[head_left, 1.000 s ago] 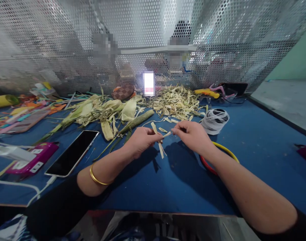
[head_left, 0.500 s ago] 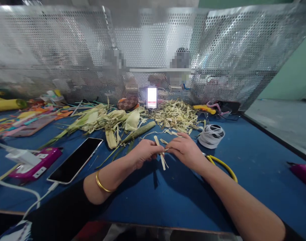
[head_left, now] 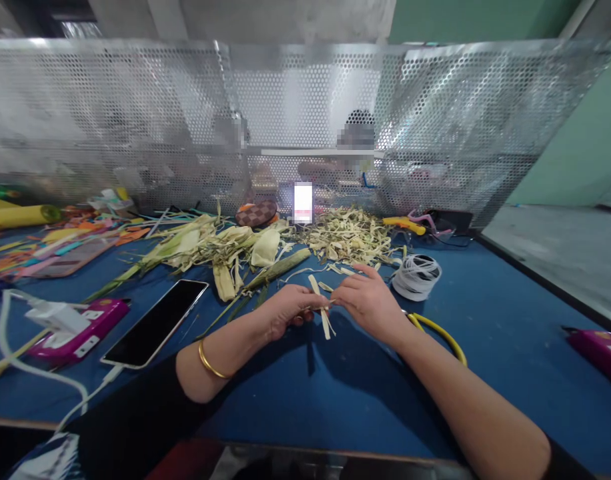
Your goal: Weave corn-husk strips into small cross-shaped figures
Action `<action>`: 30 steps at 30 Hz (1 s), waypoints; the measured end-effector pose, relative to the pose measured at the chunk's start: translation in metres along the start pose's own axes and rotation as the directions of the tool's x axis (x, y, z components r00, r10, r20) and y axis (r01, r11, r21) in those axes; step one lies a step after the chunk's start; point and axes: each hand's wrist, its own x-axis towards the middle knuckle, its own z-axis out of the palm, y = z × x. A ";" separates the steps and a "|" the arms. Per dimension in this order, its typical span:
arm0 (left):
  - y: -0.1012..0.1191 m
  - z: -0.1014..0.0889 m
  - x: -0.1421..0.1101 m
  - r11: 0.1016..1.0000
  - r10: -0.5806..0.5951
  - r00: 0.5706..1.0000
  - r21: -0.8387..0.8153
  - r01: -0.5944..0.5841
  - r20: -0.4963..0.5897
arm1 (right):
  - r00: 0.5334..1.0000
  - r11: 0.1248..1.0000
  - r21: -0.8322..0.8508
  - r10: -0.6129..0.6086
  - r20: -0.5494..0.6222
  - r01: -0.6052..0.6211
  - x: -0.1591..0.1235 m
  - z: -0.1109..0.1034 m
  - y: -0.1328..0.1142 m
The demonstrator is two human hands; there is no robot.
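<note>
just right of the middle of the frame, a pale husk strip (head_left: 326,324) lies at the fingertips of my left hand (head_left: 291,308), thumb and fingers pinched on it partway along. that makes my left the nearer hand; my right hand (head_left: 366,301) is on the strip's right, fingertips bunched narrow just beside it, though i cannot tell whether they grip a sliver too. the strip's long axis runs steeply from upper left to lower right, crosswise to the line between my hands. its upper end points up the frame toward the green husk stalk (head_left: 281,268); its lower end, split into tails, points down over the blue table (head_left: 510,307).
</note>
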 end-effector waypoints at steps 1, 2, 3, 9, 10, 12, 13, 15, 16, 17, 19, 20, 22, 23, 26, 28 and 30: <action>0.000 0.001 0.000 0.999 0.021 0.999 0.030 -0.020 -0.026 | 1.000 1.000 -0.012 -0.001 0.000 0.001 0.001 0.001 -0.001; -0.001 0.002 0.000 0.998 0.047 0.997 0.055 -0.044 -0.053 | 1.000 1.000 -0.021 0.001 0.000 -0.001 0.002 0.001 -0.002; -0.001 0.002 0.000 0.995 0.076 0.994 0.076 -0.070 -0.079 | 1.000 1.000 -0.028 0.010 0.002 -0.010 0.004 0.001 -0.003; 0.001 0.000 0.000 0.986 0.139 0.974 0.117 -0.120 -0.177 | 0.940 0.924 -0.187 0.342 0.011 -0.334 -0.013 -0.023 -0.002; 0.001 -0.001 0.001 0.987 0.136 0.973 0.114 -0.116 -0.186 | 0.903 0.885 -0.217 0.429 0.036 -0.412 -0.024 -0.030 -0.002; 0.001 -0.003 0.003 0.988 0.131 0.972 0.106 -0.112 -0.195 | 0.804 0.800 -0.270 0.581 0.129 -0.535 -0.050 -0.042 -0.003; 0.002 -0.004 0.003 0.988 0.130 0.971 0.103 -0.112 -0.199 | 0.747 0.756 -0.307 0.642 0.172 -0.579 -0.064 -0.047 -0.005; 0.002 -0.004 0.004 0.989 0.124 0.971 0.102 -0.105 -0.204 | 0.639 0.694 -0.372 0.717 0.279 -0.616 -0.087 -0.053 -0.009; 0.002 -0.004 0.004 0.989 0.119 0.971 0.106 -0.099 -0.206 | 0.621 0.692 -0.373 0.720 0.308 -0.618 -0.094 -0.055 -0.011; 0.003 -0.004 0.004 0.989 0.116 0.971 0.111 -0.095 -0.207 | 0.612 0.691 -0.373 0.723 0.321 -0.620 -0.098 -0.057 -0.012; 0.003 -0.002 0.004 0.989 0.112 0.971 0.118 -0.088 -0.211 | 0.599 0.692 -0.379 0.722 0.346 -0.614 -0.096 -0.057 -0.013; 0.003 -0.001 0.004 0.989 0.112 0.971 0.121 -0.088 -0.213 | 0.586 0.689 -0.392 0.725 0.363 -0.609 -0.092 -0.057 -0.012; 0.004 0.000 0.003 0.988 0.119 0.969 0.124 -0.094 -0.218 | 0.549 0.687 -0.424 0.726 0.414 -0.590 -0.083 -0.056 -0.007; 0.004 0.000 0.003 0.988 0.119 0.968 0.124 -0.094 -0.220 | 0.531 0.686 -0.434 0.727 0.435 -0.584 -0.079 -0.056 -0.003; 0.006 -0.002 0.001 0.989 0.120 0.965 0.115 -0.095 -0.233 | 0.515 0.670 -0.382 0.738 0.437 -0.636 -0.079 -0.059 0.008; 0.008 -0.005 0.001 0.989 0.127 0.960 0.102 -0.104 -0.249 | 0.529 0.641 -0.248 0.751 0.395 -0.726 -0.089 -0.064 0.013; 0.011 -0.009 0.003 0.992 0.118 0.958 0.075 -0.102 -0.260 | 0.509 0.551 -0.016 0.781 0.362 -0.834 -0.100 -0.070 0.014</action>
